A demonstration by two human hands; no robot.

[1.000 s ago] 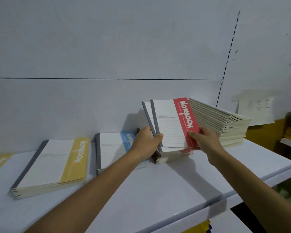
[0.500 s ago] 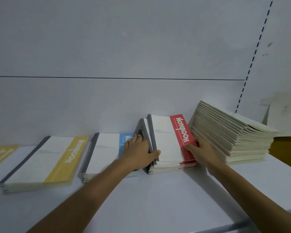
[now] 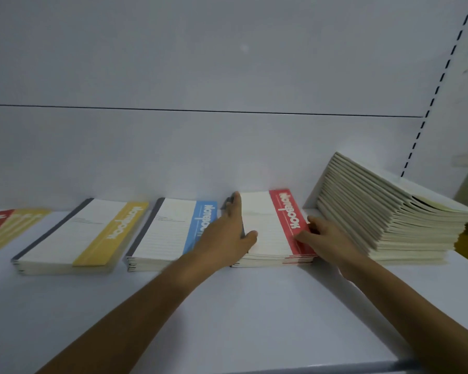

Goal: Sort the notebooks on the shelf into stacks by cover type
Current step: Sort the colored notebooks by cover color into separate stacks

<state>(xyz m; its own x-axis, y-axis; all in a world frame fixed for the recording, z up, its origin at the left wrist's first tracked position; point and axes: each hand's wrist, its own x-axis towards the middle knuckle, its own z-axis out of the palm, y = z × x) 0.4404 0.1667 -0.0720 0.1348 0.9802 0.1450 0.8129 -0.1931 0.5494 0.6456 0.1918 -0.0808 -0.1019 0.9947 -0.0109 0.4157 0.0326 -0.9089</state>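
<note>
Head view. Your left hand (image 3: 223, 234) lies against the spine side of the red-banded notebook stack (image 3: 265, 230). Its fingers (image 3: 234, 205) are stretched nearly straight along that left edge, reaching toward the back panel (image 3: 227, 157), and the thumb (image 3: 251, 234) rests flat on the top cover. Nothing is enclosed in the palm: the hand presses rather than clasps.

Your right hand (image 3: 328, 238) meets the same stack from the opposite side. Its fingers are bent, with the tips on the right edge of the red band. The frame is blurred there, so you cannot tell whether they pinch the top cover or merely push on it.

The red-banded stack lies flat on the white shelf (image 3: 227, 314), between your two hands. To its left, just beside it, is the blue-banded stack (image 3: 168, 233), partly hidden by your left wrist. Left of that is the yellow-banded stack (image 3: 70, 236). At the far left edge lie mixed red and yellow covers (image 3: 3, 225), blurred. To the right stands a tall pile of plain cream notebooks (image 3: 384, 217), tilted, close behind your right hand.
</note>
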